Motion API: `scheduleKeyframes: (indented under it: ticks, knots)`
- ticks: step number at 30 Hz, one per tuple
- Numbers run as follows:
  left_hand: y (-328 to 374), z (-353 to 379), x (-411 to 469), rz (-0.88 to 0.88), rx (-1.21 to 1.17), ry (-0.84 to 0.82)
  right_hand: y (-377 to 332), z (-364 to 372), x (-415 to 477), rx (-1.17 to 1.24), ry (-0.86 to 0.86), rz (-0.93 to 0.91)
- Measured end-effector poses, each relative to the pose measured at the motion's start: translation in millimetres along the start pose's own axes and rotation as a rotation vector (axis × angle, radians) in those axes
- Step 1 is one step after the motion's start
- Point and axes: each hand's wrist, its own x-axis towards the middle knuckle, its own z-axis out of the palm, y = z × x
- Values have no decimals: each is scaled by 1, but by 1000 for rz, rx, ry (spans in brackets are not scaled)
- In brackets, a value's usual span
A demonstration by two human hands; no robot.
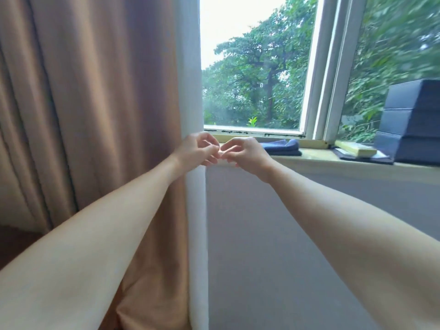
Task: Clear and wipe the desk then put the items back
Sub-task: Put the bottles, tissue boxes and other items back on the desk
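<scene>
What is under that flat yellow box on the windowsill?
The yellow box lies on a dark flat sheet, which reaches the stacked dark boxes. Whatever else lies beneath it is covered.

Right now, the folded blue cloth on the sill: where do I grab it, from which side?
Probably pinch the folded blue cloth across its thick near edge, coming from above on the room side with the right hand: it lies flat on the windowsill, with the window frame close behind it.

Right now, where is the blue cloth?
Head view: the folded blue cloth lies on the windowsill, just right of the right hand and left of the stacked dark boxes.
</scene>
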Motion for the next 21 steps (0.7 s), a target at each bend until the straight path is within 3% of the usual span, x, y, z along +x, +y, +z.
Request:
scheduleKeyframes:
  ticks: [5, 15, 21]
  knots:
    - [16, 72, 34, 16, -19, -68, 41, -76, -21, -61, 125, 100]
    - [62, 210, 90, 77, 96, -211, 112, -216, -66, -300, 558, 338]
    - [88, 262, 112, 56, 122, -260, 144, -251, -66, -354, 508, 469]
